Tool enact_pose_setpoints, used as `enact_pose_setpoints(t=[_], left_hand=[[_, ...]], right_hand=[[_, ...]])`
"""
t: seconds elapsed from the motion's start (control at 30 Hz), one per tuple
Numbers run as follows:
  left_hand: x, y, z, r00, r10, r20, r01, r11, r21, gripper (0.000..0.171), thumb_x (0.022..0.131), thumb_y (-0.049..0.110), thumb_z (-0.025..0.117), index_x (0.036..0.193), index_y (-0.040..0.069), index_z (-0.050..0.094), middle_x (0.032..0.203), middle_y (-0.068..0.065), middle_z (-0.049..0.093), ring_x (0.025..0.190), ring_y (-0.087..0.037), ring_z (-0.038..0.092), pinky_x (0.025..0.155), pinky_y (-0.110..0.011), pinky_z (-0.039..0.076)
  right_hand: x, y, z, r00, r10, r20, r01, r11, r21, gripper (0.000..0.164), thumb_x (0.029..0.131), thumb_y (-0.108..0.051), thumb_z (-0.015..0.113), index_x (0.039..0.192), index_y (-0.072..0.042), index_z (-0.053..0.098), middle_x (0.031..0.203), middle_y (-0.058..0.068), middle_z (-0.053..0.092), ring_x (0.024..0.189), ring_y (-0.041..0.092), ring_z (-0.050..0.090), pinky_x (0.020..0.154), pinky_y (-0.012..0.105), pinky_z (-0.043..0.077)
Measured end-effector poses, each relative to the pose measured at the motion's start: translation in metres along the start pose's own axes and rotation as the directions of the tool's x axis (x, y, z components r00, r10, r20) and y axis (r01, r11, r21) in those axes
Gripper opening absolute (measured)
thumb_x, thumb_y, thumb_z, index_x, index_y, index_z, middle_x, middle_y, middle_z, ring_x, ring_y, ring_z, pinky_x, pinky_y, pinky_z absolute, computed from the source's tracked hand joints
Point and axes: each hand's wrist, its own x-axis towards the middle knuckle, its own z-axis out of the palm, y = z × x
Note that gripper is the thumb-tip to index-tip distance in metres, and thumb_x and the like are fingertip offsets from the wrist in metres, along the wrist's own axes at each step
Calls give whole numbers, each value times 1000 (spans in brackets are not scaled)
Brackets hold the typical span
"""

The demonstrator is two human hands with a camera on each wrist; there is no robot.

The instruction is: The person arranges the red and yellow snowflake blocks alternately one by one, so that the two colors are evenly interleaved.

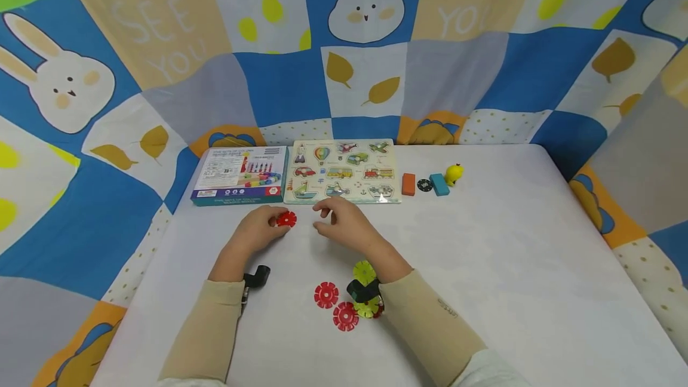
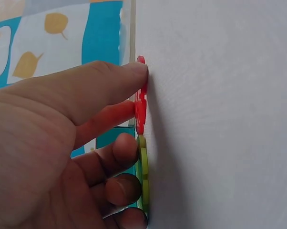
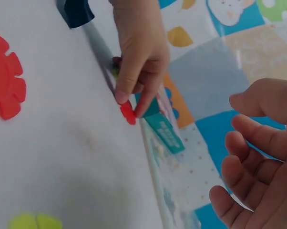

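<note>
We judged the red disc point(image 1: 287, 218) to be light, stiff and slightly slick, thin plastic whose notched petals might bend if squeezed hard, so its outer rim, taken between thumb and finger, seemed the right place to hold it. It was pinched there in our left grip point(image 1: 255, 232), just on our side of the printed box point(image 1: 239, 175), with a green disc point(image 2: 144, 176) beside that grip's other fingers. Our right grip point(image 1: 346, 226) held nothing, its fingers loosely bent by the puzzle board point(image 1: 322, 187).
</note>
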Motion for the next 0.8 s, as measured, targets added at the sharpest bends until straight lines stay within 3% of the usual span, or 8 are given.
enact_pose_setpoints(t=[0.23,0.43,0.6,0.8], left_hand=[[-2,0,-1,1000,11,18,-11,1000,-3,57,85,39,69,136,20,52,112,-5,56,96,-24,48,85,-42,44],[-3,0,-2,1000,13,26,-13,1000,-18,56,86,37,68,136,19,52,112,-7,56,97,-25,47,86,-44,44],[-4,0,-3,999,10,34,-9,1000,-25,57,86,36,68,137,19,51,115,-8,55,99,-26,47,89,-47,43],[-3,0,-1,1000,11,25,-11,1000,-26,57,85,36,68,137,20,50,118,-8,54,101,-25,47,90,-48,43]], right_hand=[[-57,13,-26,997,71,-17,-69,996,57,27,83,-28,72,109,-28,65,97,-3,58,85,15,51,69,30,50],[-92,42,-26,988,144,54,-143,989,-27,32,80,-29,75,109,-21,66,93,-4,57,84,16,50,67,28,49],[-106,60,-14,987,151,47,-144,980,-135,42,74,-35,80,110,-18,66,90,-6,54,81,13,49,71,28,48],[-103,60,-3,986,166,-1,-159,944,-289,48,67,-42,83,103,-14,66,87,-7,53,78,11,48,70,29,47]])
